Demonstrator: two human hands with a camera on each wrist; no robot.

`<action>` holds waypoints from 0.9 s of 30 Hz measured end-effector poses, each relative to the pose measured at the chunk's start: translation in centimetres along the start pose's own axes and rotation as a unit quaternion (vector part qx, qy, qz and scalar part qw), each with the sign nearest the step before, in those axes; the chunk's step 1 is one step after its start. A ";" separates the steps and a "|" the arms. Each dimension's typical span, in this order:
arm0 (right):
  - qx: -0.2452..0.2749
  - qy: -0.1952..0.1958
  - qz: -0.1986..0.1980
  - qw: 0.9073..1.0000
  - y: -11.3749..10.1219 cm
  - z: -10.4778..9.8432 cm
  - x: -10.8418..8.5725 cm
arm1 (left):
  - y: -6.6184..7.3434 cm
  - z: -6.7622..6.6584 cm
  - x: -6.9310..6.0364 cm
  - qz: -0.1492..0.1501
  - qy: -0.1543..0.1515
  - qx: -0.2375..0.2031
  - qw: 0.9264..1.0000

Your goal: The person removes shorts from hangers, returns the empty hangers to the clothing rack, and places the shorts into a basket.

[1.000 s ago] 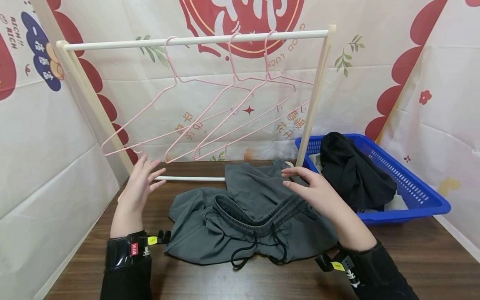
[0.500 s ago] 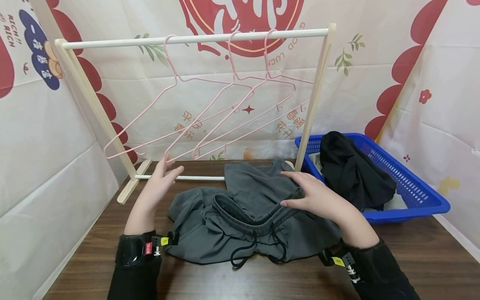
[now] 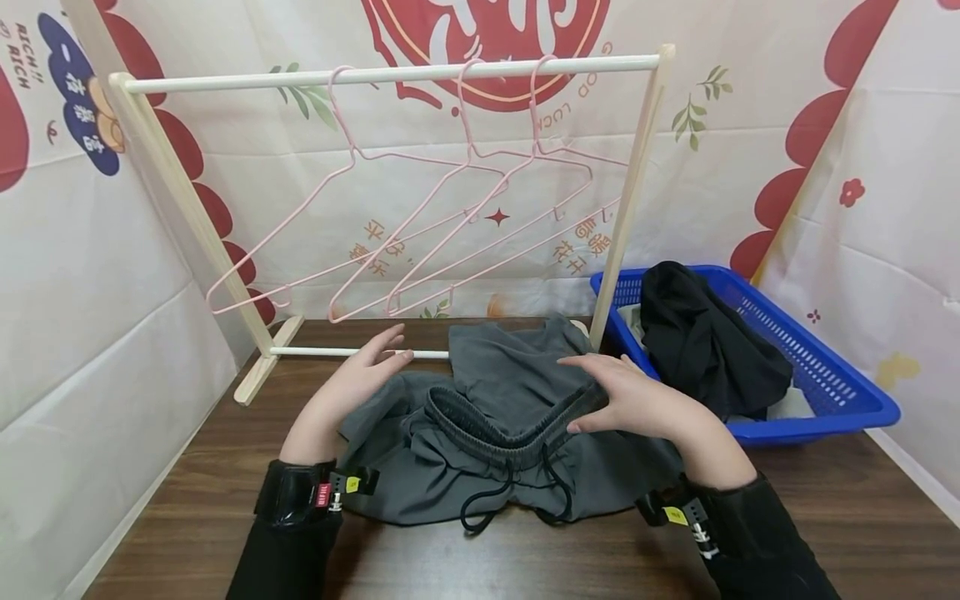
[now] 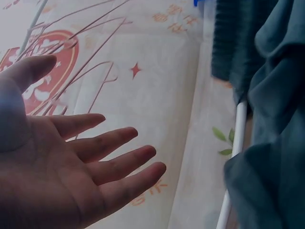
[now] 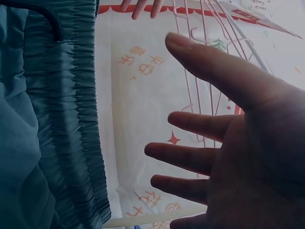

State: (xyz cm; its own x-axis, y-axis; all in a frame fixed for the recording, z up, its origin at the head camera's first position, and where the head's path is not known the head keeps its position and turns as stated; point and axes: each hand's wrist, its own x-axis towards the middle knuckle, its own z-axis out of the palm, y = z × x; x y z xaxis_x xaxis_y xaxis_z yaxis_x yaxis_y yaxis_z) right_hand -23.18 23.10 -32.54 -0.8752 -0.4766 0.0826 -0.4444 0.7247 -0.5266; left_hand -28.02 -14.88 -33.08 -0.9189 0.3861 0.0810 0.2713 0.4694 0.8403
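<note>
Dark grey drawstring shorts (image 3: pixel 480 475) lie bunched on the table, waistband (image 3: pixel 495 446) and black cord facing the front. My left hand (image 3: pixel 360 379) hovers over their left part, fingers spread and holding nothing; the left wrist view shows its palm (image 4: pixel 57 176) and separated fingers. Above the right end of the waistband is my right hand (image 3: pixel 637 396), its fingers apart and its thumb away from them. In the right wrist view, a gap shows between that hand (image 5: pixel 248 148) and the gathered waistband (image 5: pixel 71 119). Neither hand grips anything.
Behind the shorts stands a rack with a white top rail (image 3: pixel 405 75). Three pink hangers (image 3: pixel 420 208) hang bare from it. At the right, a blue basket (image 3: pixel 847 425) holds a black garment (image 3: pixel 705 350) and some light cloth. A printed backdrop surrounds the brown table (image 3: pixel 180 517).
My left hand has moved right, from beside the left hanger to over the shorts. The right hand has dropped slightly toward the waistband. Shorts and hangers stay about where they were.
</note>
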 end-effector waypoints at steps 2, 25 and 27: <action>0.003 -0.012 -0.003 1.000 0.2 0.1 0.0 | 0.0 0.5 0.2 0.004 -0.014 -0.005 1.000; -0.018 -0.047 0.028 0.998 2.6 0.5 1.1 | -1.1 2.4 0.7 0.073 -0.116 0.195 0.971; -0.020 -0.052 0.035 0.998 2.8 0.5 1.1 | -1.1 2.5 0.7 0.077 -0.122 0.195 0.970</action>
State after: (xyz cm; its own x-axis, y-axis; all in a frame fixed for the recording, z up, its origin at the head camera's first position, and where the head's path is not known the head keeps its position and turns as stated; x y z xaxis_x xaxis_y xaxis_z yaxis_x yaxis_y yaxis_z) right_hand -25.30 24.33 -34.35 -0.8812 -0.4708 -0.0426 -0.3912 0.7769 -0.4933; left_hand -28.26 -13.15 -35.29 -0.7770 0.6292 0.0196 0.5311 0.6385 0.5570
